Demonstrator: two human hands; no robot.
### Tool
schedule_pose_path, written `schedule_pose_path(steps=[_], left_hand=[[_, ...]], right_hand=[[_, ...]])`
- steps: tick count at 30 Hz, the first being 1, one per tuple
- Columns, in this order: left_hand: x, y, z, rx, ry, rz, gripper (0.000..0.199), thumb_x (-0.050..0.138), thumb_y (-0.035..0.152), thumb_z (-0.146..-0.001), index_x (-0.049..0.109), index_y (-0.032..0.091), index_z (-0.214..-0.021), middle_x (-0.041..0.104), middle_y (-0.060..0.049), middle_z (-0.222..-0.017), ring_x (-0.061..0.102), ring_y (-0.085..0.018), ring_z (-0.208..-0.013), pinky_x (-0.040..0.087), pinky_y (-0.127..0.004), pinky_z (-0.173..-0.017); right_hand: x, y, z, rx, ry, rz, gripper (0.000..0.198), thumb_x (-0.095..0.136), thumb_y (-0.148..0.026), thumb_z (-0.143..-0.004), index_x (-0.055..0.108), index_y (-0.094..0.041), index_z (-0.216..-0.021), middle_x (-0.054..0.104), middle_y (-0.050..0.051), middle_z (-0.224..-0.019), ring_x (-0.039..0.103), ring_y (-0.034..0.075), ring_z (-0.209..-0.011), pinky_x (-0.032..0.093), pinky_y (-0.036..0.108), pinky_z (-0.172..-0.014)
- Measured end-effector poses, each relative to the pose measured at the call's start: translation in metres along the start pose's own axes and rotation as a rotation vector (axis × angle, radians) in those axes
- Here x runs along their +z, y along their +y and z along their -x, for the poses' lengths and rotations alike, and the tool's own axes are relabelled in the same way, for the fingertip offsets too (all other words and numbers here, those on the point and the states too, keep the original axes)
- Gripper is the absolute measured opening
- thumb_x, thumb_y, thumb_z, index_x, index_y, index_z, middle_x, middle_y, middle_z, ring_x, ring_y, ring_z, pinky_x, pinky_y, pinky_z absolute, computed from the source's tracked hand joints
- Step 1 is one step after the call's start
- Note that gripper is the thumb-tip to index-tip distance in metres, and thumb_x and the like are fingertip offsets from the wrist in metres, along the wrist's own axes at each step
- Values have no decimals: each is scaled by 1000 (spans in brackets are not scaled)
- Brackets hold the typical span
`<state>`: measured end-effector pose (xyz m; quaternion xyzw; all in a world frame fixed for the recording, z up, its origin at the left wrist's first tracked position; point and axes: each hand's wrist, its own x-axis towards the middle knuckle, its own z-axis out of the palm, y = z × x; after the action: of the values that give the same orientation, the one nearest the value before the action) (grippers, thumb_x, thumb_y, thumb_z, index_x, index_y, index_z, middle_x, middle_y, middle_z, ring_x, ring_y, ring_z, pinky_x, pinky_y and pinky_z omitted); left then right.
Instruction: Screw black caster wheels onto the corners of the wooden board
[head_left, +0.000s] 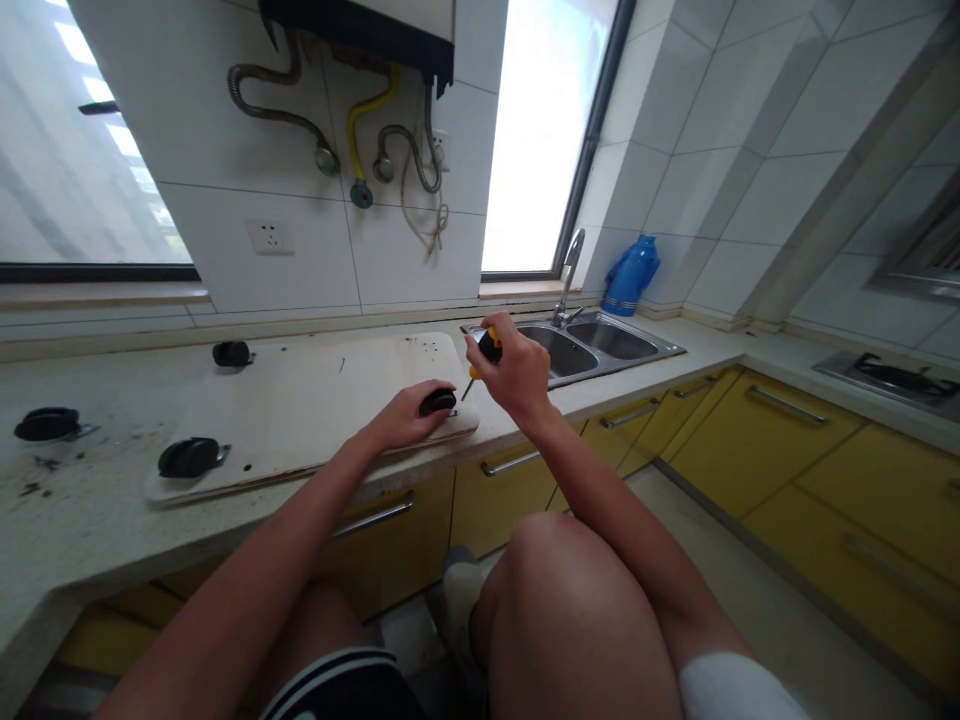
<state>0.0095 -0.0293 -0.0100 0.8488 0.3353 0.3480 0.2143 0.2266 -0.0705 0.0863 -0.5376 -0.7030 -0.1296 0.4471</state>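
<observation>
My right hand (517,370) is closed around the black and yellow handle of a screwdriver (491,345). The screwdriver's thin shaft slants down to the near right corner of a white board (315,400) lying on the counter. At that corner my left hand (405,412) grips a black caster wheel (438,402), its fingers around the wheel. The shaft's tip is close beside this wheel's base; whether it touches a screw is too small to tell. Two more caster wheels sit on the board, one at the near left (189,458) and one at the far left (232,353).
Another caster wheel (46,424) lies on the counter at far left, near dark crumbs (45,465). A steel sink (566,352) with a tap (571,270) is right of the board. Beyond are a blue thermos (631,277) and a gas hob (892,380). Yellow drawers (795,430) line the front.
</observation>
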Motion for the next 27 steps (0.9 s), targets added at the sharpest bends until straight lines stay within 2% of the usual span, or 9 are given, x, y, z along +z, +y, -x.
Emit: schedule_pose_path(steps=[10,17,21,27], left_hand=[[3,-3,0,16,-15,-34,45,68,36,-93,68,22,-135,79,-11,-129,76,-28,-111,59,-41,-102],[3,-3,-1,23,-15,-57,45,67,31,-91,68,22,-135,79,-9,-126,75,-27,-107,58,-40,-99],[4,-4,-1,32,-16,-62,45,67,31,-92,67,21,-136,79,-10,-128,75,-27,-110,57,-40,-101],[6,-9,-3,43,3,-66,46,66,34,-91,68,21,-135,79,-9,-128,75,-27,-110,57,-41,-101]], right_hand=[[7,4,3,24,-54,-39,32,62,-54,-105,65,-25,-117,79,4,-93,74,23,-83,31,29,-72],[15,5,7,-41,-102,-38,26,60,-49,-106,63,-24,-111,79,5,-96,72,21,-83,27,30,-70],[14,6,7,-36,-76,-34,26,62,-49,-106,62,-23,-108,78,4,-91,70,20,-79,27,29,-70],[15,10,6,-82,54,-70,26,65,-49,-105,61,-23,-103,74,0,-83,66,16,-71,29,28,-68]])
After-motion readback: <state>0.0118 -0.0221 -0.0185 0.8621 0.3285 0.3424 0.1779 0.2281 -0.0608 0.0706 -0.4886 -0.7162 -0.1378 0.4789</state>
